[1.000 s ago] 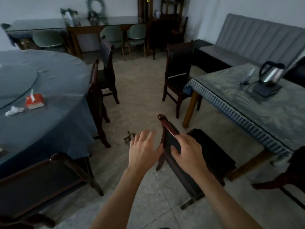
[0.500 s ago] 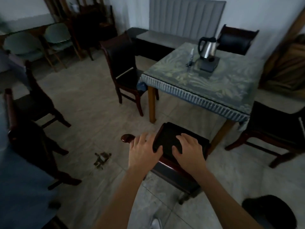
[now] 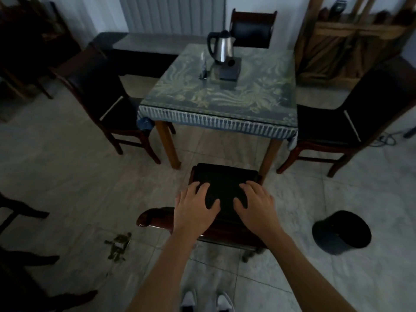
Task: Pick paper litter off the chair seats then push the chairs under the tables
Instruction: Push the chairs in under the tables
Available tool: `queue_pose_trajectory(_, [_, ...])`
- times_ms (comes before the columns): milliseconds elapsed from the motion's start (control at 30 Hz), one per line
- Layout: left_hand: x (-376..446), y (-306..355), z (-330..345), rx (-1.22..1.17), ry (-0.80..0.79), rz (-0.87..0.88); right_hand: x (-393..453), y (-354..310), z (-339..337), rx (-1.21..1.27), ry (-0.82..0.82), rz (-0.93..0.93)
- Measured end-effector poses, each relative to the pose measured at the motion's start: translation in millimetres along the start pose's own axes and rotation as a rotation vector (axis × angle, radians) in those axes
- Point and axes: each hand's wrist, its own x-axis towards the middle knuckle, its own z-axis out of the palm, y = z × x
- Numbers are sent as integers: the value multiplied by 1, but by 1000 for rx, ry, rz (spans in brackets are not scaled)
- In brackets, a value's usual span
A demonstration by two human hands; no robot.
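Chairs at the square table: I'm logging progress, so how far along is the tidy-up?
Done: no paper shows on the visible seats. In hand: left hand and right hand grip the near chair, not yet under the table. Left: the left chair and right chair stand pulled out.

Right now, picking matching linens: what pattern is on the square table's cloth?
Blue-green leafy floral tablecloth, pale fringe; head view.

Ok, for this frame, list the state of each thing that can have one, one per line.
Left hand: on the chair back, fingers curled over its top.
Right hand: same grip beside it.
Near chair: facing the table, not yet under it.
Left chair: pulled out.
Right chair: pulled out.
Kettle: upright on its base.
Table: covered with a cloth.
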Motion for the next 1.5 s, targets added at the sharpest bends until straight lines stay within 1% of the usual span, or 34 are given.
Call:
queue_pose_trajectory(167, [9,-13,0,-52,-44,69,-8,-13,7,3,39,93])
queue_pose_trajectory(200, [9,-16,0,-102,-59,61,-10,-16,7,22,47,113])
queue_pose_trajectory(267, [5,-18,-2,-351,-77,-24,-15,-25,8,102,71,155])
queue_pose_trajectory(333, [-6,-19,-4,-693,-90,-194,-26,-35,12,255,117,222])
queue_pose_trajectory(400, [-21,-22,-5,-984,-88,-395,-43,-48,17,481,184,343])
queue_pose_trajectory(500, [-46,-32,-1,-1418,-117,-786,-73,-61,27,880,312,549])
queue_pose_trajectory(533, [-54,-36,2,-1523,-137,-901,-83,-63,31,1018,352,629])
queue_pose_trajectory(567, [-61,-39,6,-1578,-158,-994,-92,-65,36,1139,371,711])
queue_pose_trajectory(633, [-74,-46,14,-1603,-195,-1139,-107,-67,44,1312,349,887])
queue_pose_trajectory(700, [-79,-53,22,-1625,-213,-1247,-114,-65,51,1472,306,1086])
queue_pose_trajectory(767, [-77,-57,29,-1692,-220,-1299,-112,-57,55,1621,296,1249])
queue_pose_trajectory(833, [-70,-59,33,-1799,-196,-1302,-104,-50,56,1724,296,1325])
queue_pose_trajectory(933, [-55,-60,37,-1922,-123,-1271,-86,-46,56,1911,293,1305])
queue_pose_trajectory(1000, [-42,-63,39,-1951,-81,-1250,-74,-44,56,2048,297,1267])
queue_pose_trajectory(1033, [-37,-64,40,-1948,-67,-1251,-68,-43,57,2075,299,1260])
queue_pose_trajectory(1133, [-27,-65,43,-1875,-24,-1311,-56,-42,62,2052,332,1282])
queue_pose_trajectory(1233, [-29,-65,46,-1771,30,-1357,-52,-41,66,1977,367,1321])
queue_pose_trajectory(1400, [-30,-65,49,-1706,107,-1367,-51,-34,73,1898,399,1326])
queue_pose_trajectory(1500, [-33,-66,50,-1695,120,-1344,-54,-34,77,1880,419,1305])
